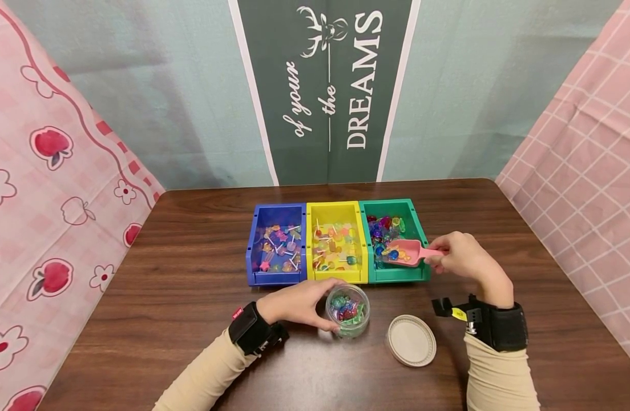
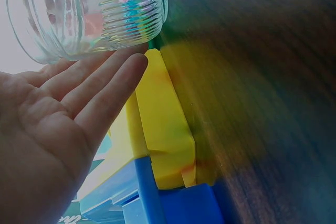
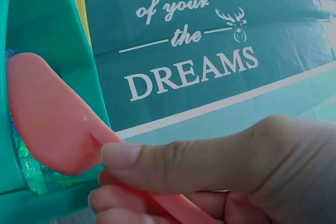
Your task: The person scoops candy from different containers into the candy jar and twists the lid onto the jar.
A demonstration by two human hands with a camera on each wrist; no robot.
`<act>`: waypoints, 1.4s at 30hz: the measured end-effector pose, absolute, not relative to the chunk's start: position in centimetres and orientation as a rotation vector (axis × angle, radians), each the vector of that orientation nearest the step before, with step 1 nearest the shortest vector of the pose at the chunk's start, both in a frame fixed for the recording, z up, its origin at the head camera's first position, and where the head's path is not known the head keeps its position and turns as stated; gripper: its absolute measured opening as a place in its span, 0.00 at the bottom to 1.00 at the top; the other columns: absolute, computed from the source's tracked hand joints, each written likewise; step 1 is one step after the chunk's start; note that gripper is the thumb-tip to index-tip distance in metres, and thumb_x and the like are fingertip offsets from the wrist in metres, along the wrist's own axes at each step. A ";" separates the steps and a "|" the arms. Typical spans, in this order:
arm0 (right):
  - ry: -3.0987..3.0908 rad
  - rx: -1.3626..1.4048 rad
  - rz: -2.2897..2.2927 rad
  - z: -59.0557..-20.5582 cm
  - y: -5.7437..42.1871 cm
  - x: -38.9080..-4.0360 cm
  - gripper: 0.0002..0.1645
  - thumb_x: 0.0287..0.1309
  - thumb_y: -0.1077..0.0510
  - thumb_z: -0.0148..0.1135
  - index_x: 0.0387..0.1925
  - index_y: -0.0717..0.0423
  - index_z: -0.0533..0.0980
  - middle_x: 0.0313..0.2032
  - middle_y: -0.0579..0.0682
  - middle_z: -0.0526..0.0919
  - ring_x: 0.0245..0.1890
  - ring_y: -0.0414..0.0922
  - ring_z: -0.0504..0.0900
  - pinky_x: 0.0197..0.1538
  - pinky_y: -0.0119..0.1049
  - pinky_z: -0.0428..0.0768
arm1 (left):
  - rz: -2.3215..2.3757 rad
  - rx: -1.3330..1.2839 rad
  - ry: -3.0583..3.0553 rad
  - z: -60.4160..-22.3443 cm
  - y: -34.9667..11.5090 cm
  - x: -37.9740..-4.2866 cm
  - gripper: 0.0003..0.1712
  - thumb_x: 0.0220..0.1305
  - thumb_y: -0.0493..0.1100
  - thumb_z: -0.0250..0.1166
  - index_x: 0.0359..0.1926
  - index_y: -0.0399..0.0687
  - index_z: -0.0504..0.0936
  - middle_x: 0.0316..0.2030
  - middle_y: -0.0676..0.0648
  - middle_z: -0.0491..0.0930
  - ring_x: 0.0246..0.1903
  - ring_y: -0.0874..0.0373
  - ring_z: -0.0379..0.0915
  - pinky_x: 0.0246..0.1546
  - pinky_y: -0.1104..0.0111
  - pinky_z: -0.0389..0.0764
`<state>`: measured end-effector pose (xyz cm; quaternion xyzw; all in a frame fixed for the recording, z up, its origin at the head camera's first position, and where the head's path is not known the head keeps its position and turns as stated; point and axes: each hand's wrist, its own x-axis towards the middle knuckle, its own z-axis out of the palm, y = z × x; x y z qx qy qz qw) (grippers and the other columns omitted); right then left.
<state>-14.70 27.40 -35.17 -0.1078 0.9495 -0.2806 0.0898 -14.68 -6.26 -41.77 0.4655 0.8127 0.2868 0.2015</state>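
Observation:
My left hand [image 1: 297, 303] holds a clear ribbed jar [image 1: 355, 328] from its left side, thumb in front and fingers behind. Colourful translucent pieces show inside the jar. In the left wrist view the fingers [image 2: 113, 85] lie long against the glass. My right hand [image 1: 466, 260] pinches the handle of a pink scoop [image 1: 410, 246] between thumb and fingers. The scoop's bowl is inside the green bin [image 1: 399, 275], carrying several yellow pieces and a blue one. Shiny gem-like pieces [image 1: 379, 227] lie in that bin, partly covered by the scoop.
Joined to the green bin are a yellow bin [image 1: 338, 276] and a blue bin [image 1: 276, 278], both with small lollipop-like and coloured pieces. A round whitish lid [image 1: 411, 341] lies on the brown table [image 1: 192, 257], right of the jar. Cloth backdrops [image 1: 192, 114] surround the table.

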 end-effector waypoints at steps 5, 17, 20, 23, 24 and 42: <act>2.821 -0.336 -0.858 -35.2 27.9 -14.7 0.13 0.54 0.63 0.64 0.36 0.72 0.80 0.21 0.58 0.85 0.21 0.48 0.82 0.24 0.37 0.80 | 0.799 1.301 2.272 -41.8 -6.2 -14.7 0.45 0.51 0.58 0.68 0.64 0.43 0.62 0.55 0.46 0.76 0.52 0.61 0.71 0.57 0.65 0.76; 2.813 -0.380 -0.917 -35.3 28.7 -14.4 0.12 0.51 0.64 0.65 0.35 0.71 0.80 0.19 0.52 0.84 0.19 0.42 0.79 0.23 0.34 0.80 | 0.794 1.303 2.279 -41.8 -6.2 -14.7 0.45 0.51 0.57 0.68 0.64 0.43 0.62 0.55 0.46 0.76 0.53 0.61 0.71 0.57 0.65 0.76; 2.813 -0.375 -0.917 -35.1 28.7 -14.3 0.12 0.51 0.62 0.66 0.34 0.69 0.80 0.19 0.52 0.83 0.19 0.41 0.79 0.23 0.34 0.79 | 0.794 1.302 2.280 -41.7 -6.2 -14.6 0.45 0.51 0.57 0.69 0.64 0.43 0.62 0.55 0.46 0.76 0.53 0.61 0.70 0.57 0.65 0.76; 2.819 -0.371 -0.916 -34.8 28.7 -14.1 0.13 0.51 0.61 0.66 0.35 0.69 0.80 0.19 0.52 0.83 0.19 0.40 0.79 0.24 0.34 0.79 | 0.793 1.300 2.281 -41.7 -6.2 -14.6 0.45 0.51 0.57 0.68 0.64 0.42 0.63 0.55 0.46 0.76 0.53 0.61 0.70 0.57 0.64 0.76; 2.822 -0.371 -0.915 -34.8 28.7 -14.0 0.13 0.51 0.61 0.67 0.35 0.69 0.80 0.19 0.52 0.84 0.19 0.40 0.79 0.24 0.34 0.79 | 0.793 1.299 2.281 -41.7 -6.2 -14.6 0.45 0.51 0.57 0.68 0.64 0.42 0.63 0.55 0.46 0.76 0.53 0.61 0.70 0.57 0.64 0.76; 2.826 -0.450 -0.928 -33.5 28.4 -12.8 0.10 0.50 0.62 0.67 0.34 0.66 0.81 0.20 0.51 0.84 0.19 0.36 0.79 0.23 0.32 0.81 | 0.787 1.310 2.282 -41.6 -6.2 -14.6 0.45 0.51 0.56 0.69 0.64 0.41 0.62 0.56 0.45 0.76 0.54 0.60 0.70 0.57 0.64 0.75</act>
